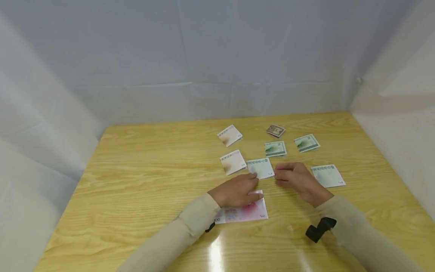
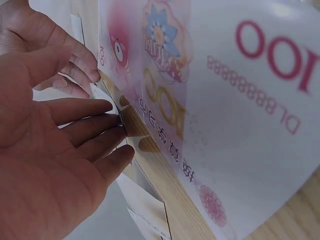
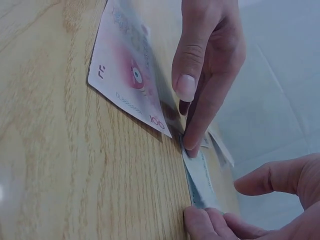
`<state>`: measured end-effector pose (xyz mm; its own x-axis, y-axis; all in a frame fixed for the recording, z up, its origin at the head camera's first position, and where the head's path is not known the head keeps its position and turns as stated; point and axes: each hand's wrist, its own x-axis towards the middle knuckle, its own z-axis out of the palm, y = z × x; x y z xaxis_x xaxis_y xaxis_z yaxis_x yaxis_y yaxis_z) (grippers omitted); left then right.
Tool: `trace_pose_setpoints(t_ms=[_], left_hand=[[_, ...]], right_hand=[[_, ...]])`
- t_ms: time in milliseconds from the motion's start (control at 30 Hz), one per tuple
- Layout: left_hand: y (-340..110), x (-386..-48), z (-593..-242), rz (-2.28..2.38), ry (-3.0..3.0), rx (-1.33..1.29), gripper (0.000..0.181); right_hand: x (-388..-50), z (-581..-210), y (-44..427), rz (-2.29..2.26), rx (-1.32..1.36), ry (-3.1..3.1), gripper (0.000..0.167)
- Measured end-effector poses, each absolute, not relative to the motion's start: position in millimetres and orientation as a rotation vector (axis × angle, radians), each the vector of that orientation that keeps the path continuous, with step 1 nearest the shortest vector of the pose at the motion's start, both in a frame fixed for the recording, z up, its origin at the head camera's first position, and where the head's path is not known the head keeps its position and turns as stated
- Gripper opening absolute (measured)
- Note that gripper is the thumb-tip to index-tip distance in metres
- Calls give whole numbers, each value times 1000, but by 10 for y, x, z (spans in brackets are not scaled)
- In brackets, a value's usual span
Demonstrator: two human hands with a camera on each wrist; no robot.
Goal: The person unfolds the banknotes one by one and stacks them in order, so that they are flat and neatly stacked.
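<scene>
A folded pale-green banknote [image 1: 260,167] lies between both hands on the wooden table. My left hand [image 1: 237,190] reaches over a flat pink 100 banknote [image 1: 255,211], its fingertips touching the near left corner of the green note. In the left wrist view its fingers [image 2: 92,127] are fairly straight and the thumb is apart from them. My right hand [image 1: 299,181] is at the green note's right edge. Its fingertips [image 3: 197,220] touch that end in the right wrist view, with the thumb held away from the note.
Two folded brownish banknotes [image 1: 232,162] lie left of the green one. Behind it are two darker green folded notes [image 1: 275,149] and a small brown folded note [image 1: 275,130]. Another pale-green folded note [image 1: 328,176] lies right. White sheeting [image 1: 217,56] stands behind the table.
</scene>
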<state>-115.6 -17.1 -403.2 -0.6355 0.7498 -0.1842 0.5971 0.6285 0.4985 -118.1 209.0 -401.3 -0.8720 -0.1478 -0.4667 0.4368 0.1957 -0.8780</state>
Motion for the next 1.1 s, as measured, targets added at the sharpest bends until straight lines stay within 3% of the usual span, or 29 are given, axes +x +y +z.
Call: trace_pose_setpoints(t_ms=[333,567,1100], left_hand=[[-159,-1151,-4049,553,2469,1039,31],[-136,-1170,-4079,563,2483,1058,25],[-126,-1149,-4027,534,2476,1055,43]], right_hand=[[-1168,-4029,2100,-1764,274,1997,55],[-1173,-4004,2117,-1789,288,1960,54],[-1177,-3984,2116,-1822,296,1938,57]])
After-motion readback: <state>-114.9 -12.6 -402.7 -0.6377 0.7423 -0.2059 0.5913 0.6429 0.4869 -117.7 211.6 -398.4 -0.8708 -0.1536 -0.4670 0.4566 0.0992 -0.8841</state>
